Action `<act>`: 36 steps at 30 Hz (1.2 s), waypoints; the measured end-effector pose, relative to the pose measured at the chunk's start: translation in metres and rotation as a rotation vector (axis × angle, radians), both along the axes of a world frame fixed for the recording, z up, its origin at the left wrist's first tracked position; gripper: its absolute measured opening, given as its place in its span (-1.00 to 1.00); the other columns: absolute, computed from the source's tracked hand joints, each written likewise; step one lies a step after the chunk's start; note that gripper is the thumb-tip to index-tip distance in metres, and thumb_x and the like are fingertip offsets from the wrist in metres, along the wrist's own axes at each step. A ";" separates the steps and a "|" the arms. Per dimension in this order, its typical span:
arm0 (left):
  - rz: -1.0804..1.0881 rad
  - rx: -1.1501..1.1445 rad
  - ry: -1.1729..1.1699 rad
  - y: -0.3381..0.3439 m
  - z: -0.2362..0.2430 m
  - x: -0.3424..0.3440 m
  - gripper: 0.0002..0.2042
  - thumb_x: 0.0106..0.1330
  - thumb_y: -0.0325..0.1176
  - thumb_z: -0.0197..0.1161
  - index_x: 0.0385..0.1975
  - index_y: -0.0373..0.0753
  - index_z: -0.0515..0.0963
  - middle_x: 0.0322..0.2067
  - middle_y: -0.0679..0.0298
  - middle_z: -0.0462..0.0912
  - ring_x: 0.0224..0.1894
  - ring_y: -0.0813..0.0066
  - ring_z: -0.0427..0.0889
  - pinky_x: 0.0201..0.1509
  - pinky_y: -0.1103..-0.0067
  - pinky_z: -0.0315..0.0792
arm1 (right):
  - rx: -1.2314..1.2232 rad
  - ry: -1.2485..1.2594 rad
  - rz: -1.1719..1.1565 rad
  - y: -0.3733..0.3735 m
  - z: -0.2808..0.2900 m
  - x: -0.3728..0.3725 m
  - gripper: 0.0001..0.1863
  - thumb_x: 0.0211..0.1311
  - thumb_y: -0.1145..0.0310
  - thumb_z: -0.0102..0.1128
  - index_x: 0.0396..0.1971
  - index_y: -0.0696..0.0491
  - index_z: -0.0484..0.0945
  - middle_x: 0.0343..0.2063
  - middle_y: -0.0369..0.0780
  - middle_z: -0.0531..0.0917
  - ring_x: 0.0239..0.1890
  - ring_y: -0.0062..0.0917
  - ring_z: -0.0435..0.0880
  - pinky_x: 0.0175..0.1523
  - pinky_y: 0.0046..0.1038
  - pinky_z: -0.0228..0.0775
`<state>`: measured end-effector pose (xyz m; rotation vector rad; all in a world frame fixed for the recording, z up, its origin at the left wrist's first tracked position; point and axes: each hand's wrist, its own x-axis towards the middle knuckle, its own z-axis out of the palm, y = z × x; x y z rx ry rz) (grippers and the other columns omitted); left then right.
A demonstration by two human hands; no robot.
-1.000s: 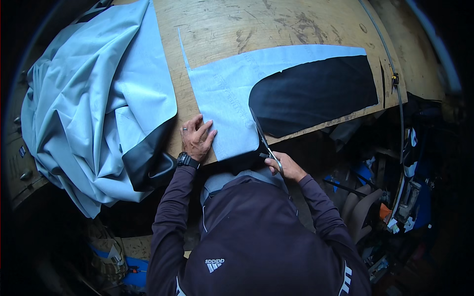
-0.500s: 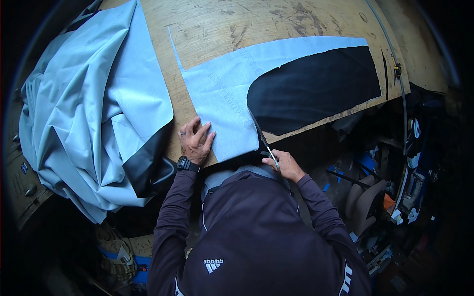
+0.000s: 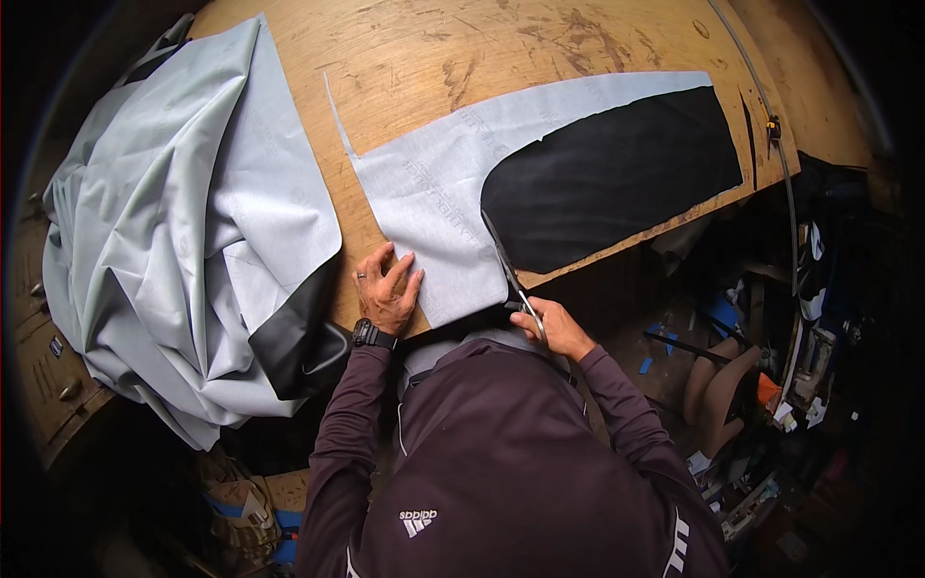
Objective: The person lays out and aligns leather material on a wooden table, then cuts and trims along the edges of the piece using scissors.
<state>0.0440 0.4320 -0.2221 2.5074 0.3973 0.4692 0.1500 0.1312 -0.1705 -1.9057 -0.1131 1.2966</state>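
A light grey sheet of material lies on the wooden table, its corner at the table's near edge. My left hand rests on its left border, fingers spread and pressing down, holding nothing. My right hand grips the handles of a pair of scissors. The scissors' blades lie along the line between the grey sheet and a black piece with a curved outline. How far apart the blades are is hard to make out.
A large heap of folded grey material with a black face covers the table's left side. A tape measure lies at the right of the wooden table. Clutter and a brown chair-like object stand below on the right.
The whole view has shifted slightly and its colours look warmer. Both hands and the scissors keep nearly the same places on the material.
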 end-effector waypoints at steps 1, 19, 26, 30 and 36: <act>-0.001 0.002 0.000 0.001 -0.003 -0.001 -0.70 0.11 -0.26 0.49 -0.13 -0.10 0.74 0.10 0.18 0.53 0.10 0.23 0.46 0.20 0.35 0.29 | -0.018 -0.036 0.041 0.005 0.004 0.003 -0.48 0.28 -0.12 0.33 -0.45 0.11 0.52 -0.68 -0.32 0.52 -0.59 -0.62 0.48 -0.39 -0.46 0.31; 0.154 0.079 -0.047 0.025 0.000 0.042 -0.64 0.10 -0.22 0.48 -0.07 -0.07 0.69 0.05 0.19 0.50 0.14 0.17 0.43 0.26 0.27 0.28 | -0.004 -0.031 -0.036 0.011 0.003 -0.010 -0.46 0.29 -0.10 0.34 -0.54 0.13 0.51 -0.72 -0.31 0.49 -0.64 -0.65 0.46 -0.46 -0.48 0.31; 0.152 0.087 -0.058 0.025 -0.001 0.042 -0.65 0.09 -0.22 0.48 -0.09 -0.08 0.69 0.05 0.19 0.51 0.13 0.17 0.44 0.24 0.26 0.30 | 0.008 -0.032 -0.039 0.025 0.005 -0.005 -0.45 0.29 -0.14 0.31 -0.49 0.12 0.51 -0.69 -0.30 0.52 -0.63 -0.64 0.48 -0.44 -0.49 0.33; 0.154 0.075 -0.057 0.025 -0.002 0.044 -0.66 0.08 -0.22 0.49 -0.11 -0.08 0.69 0.05 0.19 0.51 0.12 0.17 0.46 0.24 0.26 0.30 | 0.024 -0.068 -0.039 0.030 0.003 -0.005 -0.45 0.31 -0.14 0.30 -0.49 0.13 0.52 -0.69 -0.29 0.53 -0.63 -0.62 0.49 -0.43 -0.48 0.34; 0.157 0.021 -0.050 0.028 -0.006 0.043 -0.66 0.07 -0.21 0.49 -0.13 -0.09 0.69 0.06 0.21 0.48 0.20 0.16 0.39 0.28 0.24 0.25 | -0.037 -0.138 -0.016 0.039 0.010 -0.006 -0.44 0.32 -0.12 0.29 -0.52 0.14 0.51 -0.72 -0.27 0.52 -0.64 -0.59 0.51 -0.43 -0.45 0.35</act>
